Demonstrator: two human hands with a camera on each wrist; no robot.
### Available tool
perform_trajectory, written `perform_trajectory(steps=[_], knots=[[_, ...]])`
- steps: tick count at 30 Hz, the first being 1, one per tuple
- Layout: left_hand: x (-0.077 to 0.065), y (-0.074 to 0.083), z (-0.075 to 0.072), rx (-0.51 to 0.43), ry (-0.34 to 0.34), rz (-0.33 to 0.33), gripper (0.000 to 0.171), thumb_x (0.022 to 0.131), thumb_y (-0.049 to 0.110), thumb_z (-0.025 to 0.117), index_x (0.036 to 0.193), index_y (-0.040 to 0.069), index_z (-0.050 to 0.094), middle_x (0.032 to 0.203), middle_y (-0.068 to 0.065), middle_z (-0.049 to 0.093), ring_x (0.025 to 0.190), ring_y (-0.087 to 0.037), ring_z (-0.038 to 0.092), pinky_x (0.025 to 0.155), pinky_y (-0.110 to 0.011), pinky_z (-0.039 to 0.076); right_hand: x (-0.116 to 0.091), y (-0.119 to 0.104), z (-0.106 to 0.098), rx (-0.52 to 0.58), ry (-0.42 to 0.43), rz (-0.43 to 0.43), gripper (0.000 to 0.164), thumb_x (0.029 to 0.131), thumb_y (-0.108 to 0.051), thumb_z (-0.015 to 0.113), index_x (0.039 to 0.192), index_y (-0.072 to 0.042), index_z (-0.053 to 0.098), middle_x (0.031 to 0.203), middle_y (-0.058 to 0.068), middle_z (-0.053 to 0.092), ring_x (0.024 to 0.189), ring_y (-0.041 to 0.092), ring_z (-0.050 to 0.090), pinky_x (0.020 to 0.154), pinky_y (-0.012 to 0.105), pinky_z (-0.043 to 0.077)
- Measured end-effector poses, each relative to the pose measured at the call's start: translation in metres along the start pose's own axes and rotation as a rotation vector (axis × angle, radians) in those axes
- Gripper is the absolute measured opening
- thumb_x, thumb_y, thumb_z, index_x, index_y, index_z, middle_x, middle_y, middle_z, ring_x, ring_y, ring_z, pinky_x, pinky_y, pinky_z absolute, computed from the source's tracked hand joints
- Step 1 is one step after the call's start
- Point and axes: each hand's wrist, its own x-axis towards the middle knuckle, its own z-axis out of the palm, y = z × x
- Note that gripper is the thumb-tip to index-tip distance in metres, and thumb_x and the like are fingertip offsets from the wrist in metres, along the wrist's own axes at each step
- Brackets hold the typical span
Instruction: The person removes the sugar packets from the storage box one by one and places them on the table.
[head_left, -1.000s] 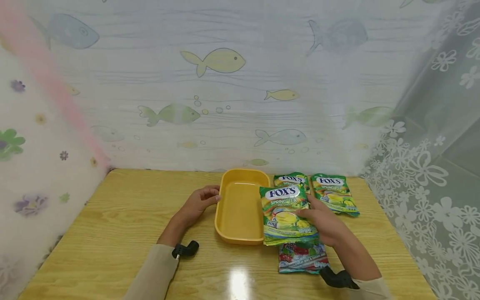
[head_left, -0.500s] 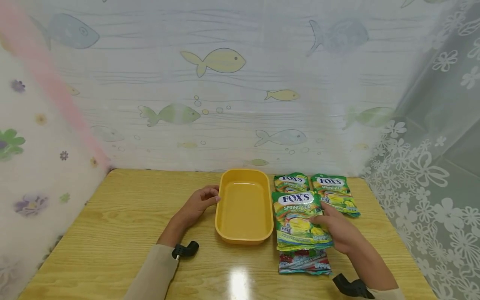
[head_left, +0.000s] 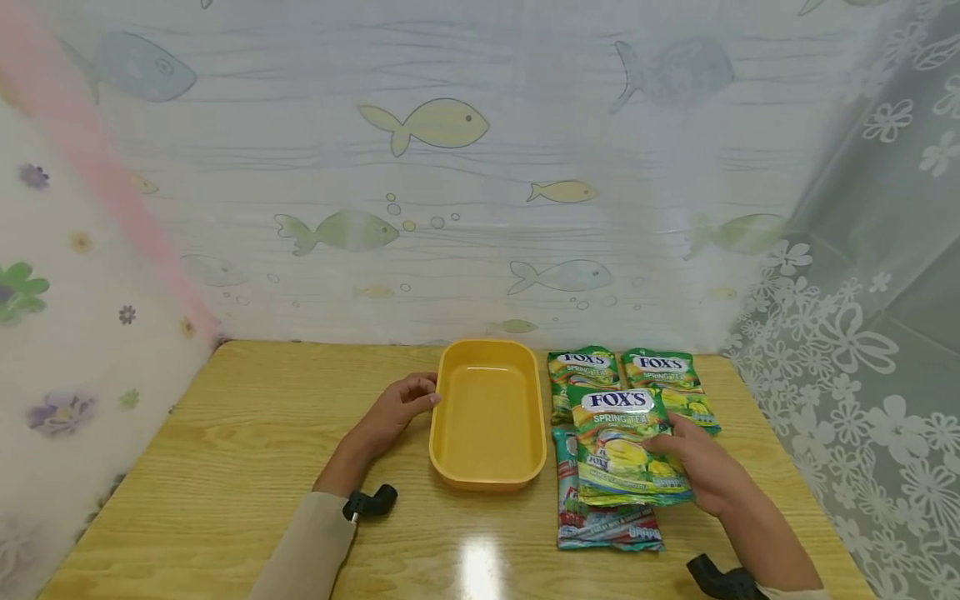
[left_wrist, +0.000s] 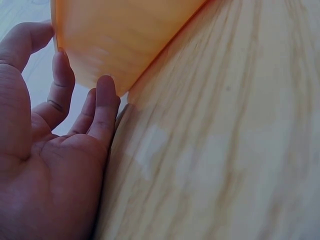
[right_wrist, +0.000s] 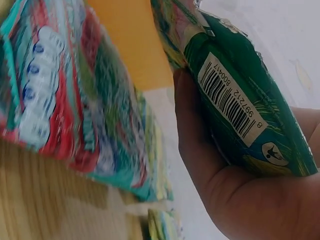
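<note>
My right hand (head_left: 701, 467) grips a green FOX'S Spring Tea candy bag (head_left: 618, 454) by its right side, thumb across the front. In the right wrist view the bag's dark green back with a barcode (right_wrist: 232, 100) shows beside the thumb. It overlaps a red and teal candy bag (head_left: 592, 529) on the table, partly hidden. My left hand (head_left: 393, 412) is at the left side of a yellow plastic tray (head_left: 436, 450). In the left wrist view its fingertips touch the outer wall and rim, the fingers loosely bent.
Two more green Spring Tea bags, one (head_left: 585, 367) behind the held bag and another (head_left: 667, 379) to its right, lie near the back edge of the wooden table (head_left: 262, 433). A fish-patterned curtain (head_left: 450, 208) hangs behind the table.
My right hand has moved the green candy bag to the right, away from the tray, uncovering more of the red and teal bag. My left hand has stayed at the tray.
</note>
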Motion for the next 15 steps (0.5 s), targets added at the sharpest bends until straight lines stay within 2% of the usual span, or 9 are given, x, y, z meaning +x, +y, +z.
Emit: perform_trajectory(steps=[1,2,4,6,7,9,15], knots=[[0.000,0.000,0.000,0.001,0.001,0.001,0.023,0.106,0.023,0.068,0.106,0.000,0.064,0.155,-0.015,0.052,0.150,-0.036,0.042,0.125,-0.056,0.031,0.000,0.001,-0.002,0.006,0.003,0.000,0.096,0.109,-0.018,0.050,0.160,0.005,-0.029,0.155,0.042,0.035,0.099,0.013,0.071,0.087,0.033,0.062],[0.000,-0.001,0.000,0.003,0.003,0.001,0.023,0.106,0.023,0.068,0.106,0.000,0.064,0.155,-0.015,0.052,0.150,-0.036,0.042,0.125,-0.056,0.031,0.000,0.002,-0.003,0.033,-0.005,-0.001,0.095,0.109,-0.018,0.050,0.162,0.003,-0.026,0.148,0.038,0.047,0.097,0.015,0.074,0.087,0.034,0.063],[0.001,-0.001,-0.001,0.000,0.003,0.002,0.023,0.106,0.023,0.068,0.106,0.000,0.063,0.155,-0.015,0.052,0.150,-0.036,0.042,0.125,-0.056,0.031,0.000,0.005,-0.007,0.072,-0.038,-0.016,0.090,0.111,-0.019,0.051,0.164,0.003,-0.019,0.139,0.024,0.060,0.099,0.017,0.075,0.088,0.036,0.064],[0.001,-0.001,-0.001,-0.001,0.000,0.004,0.023,0.107,0.023,0.067,0.106,0.001,0.063,0.155,-0.015,0.052,0.151,-0.036,0.041,0.126,-0.056,0.030,0.000,0.007,-0.010,0.116,-0.073,-0.027,0.084,0.113,-0.020,0.051,0.166,0.003,-0.010,0.123,0.011,0.072,0.099,0.019,0.077,0.089,0.039,0.064],[0.001,-0.001,-0.001,-0.004,-0.001,0.004,0.023,0.107,0.023,0.067,0.106,0.001,0.063,0.155,-0.014,0.052,0.151,-0.036,0.041,0.126,-0.056,0.030,0.000,0.008,-0.012,0.131,-0.082,-0.029,0.082,0.113,-0.022,0.051,0.166,0.003,-0.005,0.120,0.005,0.073,0.099,0.020,0.077,0.089,0.040,0.064],[0.001,-0.001,-0.001,-0.006,-0.003,0.004,0.023,0.107,0.024,0.067,0.106,0.001,0.063,0.155,-0.014,0.052,0.151,-0.035,0.041,0.126,-0.056,0.031,0.000,0.010,-0.015,0.152,-0.097,-0.026,0.079,0.114,-0.024,0.051,0.166,0.002,-0.001,0.116,0.002,0.074,0.099,0.021,0.077,0.088,0.041,0.064],[0.000,-0.003,-0.002,0.004,-0.005,0.006,0.021,0.107,0.024,0.067,0.106,0.003,0.064,0.155,-0.013,0.053,0.150,-0.035,0.042,0.125,-0.055,0.032,0.000,0.017,-0.023,0.144,-0.040,0.023,0.080,0.114,-0.034,0.051,0.167,-0.001,0.000,0.113,0.002,0.075,0.096,0.020,0.078,0.087,0.041,0.065]])
